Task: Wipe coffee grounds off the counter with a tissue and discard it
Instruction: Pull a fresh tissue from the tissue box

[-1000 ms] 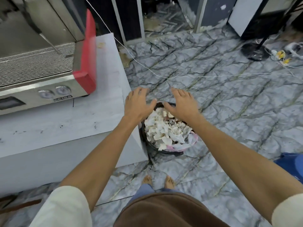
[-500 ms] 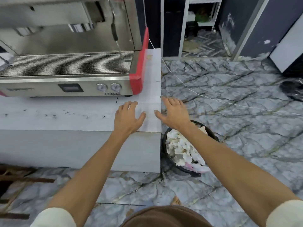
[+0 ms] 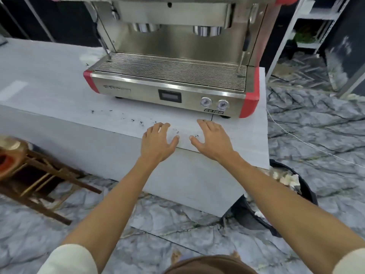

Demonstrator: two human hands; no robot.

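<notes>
Dark coffee grounds (image 3: 141,122) lie scattered along the front strip of the pale counter (image 3: 59,91), from the left toward the middle. My left hand (image 3: 157,142) is spread palm-down at the counter's front edge, holding nothing. My right hand (image 3: 212,139) is spread the same way a little to the right, also with nothing in it. A few specks lie between the two thumbs. The black bin (image 3: 292,196), stuffed with crumpled white tissues (image 3: 288,178), stands on the floor at the counter's right end, partly hidden by my right forearm. No loose tissue shows.
A steel espresso machine (image 3: 173,84) with red corners fills the back of the counter. A wooden stool (image 3: 29,175) stands on the marble floor at the left. A white cable (image 3: 308,143) runs across the floor on the right, near white shelving (image 3: 308,26).
My view and both hands have swung left, from above the tissue-filled bin to the counter's front edge before the machine. Both hands stayed spread and held nothing.
</notes>
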